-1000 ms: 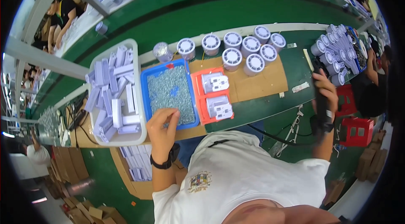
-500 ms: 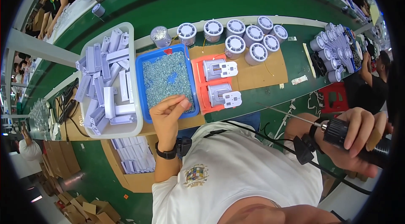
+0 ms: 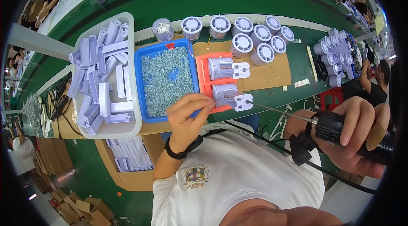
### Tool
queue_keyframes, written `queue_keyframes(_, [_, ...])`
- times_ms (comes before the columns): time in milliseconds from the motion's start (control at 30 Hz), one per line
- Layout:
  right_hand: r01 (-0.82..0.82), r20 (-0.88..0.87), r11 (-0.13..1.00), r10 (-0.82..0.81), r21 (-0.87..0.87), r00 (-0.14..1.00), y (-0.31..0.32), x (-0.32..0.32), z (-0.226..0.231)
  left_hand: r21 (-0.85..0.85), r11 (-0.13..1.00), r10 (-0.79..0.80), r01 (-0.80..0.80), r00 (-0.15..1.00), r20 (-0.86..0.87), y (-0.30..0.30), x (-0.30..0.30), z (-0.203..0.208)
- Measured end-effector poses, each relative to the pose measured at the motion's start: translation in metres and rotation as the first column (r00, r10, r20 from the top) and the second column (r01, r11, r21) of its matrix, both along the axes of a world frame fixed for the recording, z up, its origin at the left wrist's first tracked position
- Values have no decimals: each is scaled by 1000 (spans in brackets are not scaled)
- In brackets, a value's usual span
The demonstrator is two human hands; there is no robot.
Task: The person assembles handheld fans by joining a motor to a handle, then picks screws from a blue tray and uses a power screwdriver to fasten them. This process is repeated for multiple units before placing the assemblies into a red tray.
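Note:
My right hand [image 3: 357, 130] grips a black electric screwdriver [image 3: 329, 127]. Its long thin bit points left, the tip at or very near the white end plate [image 3: 244, 102] of the nearer lilac housing [image 3: 220, 93]. That housing lies on its side in an orange-red holder [image 3: 205, 82]; a second housing [image 3: 218, 68] lies behind it in the same holder. My left hand [image 3: 187, 117] is closed in a pinch beside the nearer housing, fingertips at the holder's near left part. Anything small between those fingertips is too hidden to make out.
Left of the holder stands a blue tray [image 3: 138, 81] of small screws, then a white bin [image 3: 137, 115] of lilac rectangular parts. Several round fan-topped units [image 3: 242, 44] stand behind on cardboard [image 3: 278, 71]. A black cable [image 3: 340, 182] crosses my right forearm. Another person [image 3: 376, 81] sits at right.
My left hand has moved right, from over the screw tray to beside the nearer housing. The screwdriver's bit has come left to that housing's end plate.

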State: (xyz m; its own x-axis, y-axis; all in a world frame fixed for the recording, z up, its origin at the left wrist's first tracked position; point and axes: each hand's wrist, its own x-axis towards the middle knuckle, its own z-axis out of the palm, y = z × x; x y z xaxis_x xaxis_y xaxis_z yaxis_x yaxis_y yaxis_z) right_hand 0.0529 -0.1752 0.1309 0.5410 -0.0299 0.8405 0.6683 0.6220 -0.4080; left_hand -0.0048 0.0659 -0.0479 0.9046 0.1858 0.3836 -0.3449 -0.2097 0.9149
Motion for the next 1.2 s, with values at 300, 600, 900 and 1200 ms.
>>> queue_keyframes(300, [-19, -95, 988, 5, -153, 995, 21, 15, -28, 206, 978, -67, 23, 975, 211, -13, 15, 0])
queue_keyframes(600, [-115, -37, 984, 111, -138, 993, 14, 24, -33, 192, 980, -100, 60, 973, 209, -14, 19, -2])
queue_keyframes(900, [-141, 15, 977, 145, -160, 989, 17, 28, -31, 236, 969, -136, 74, 956, 260, -12, 17, -3])
queue_keyframes(1200, [-221, 46, 948, 237, -228, 970, 30, 31, -30, 325, 944, -144, 46, 948, 283, -10, 19, -3])
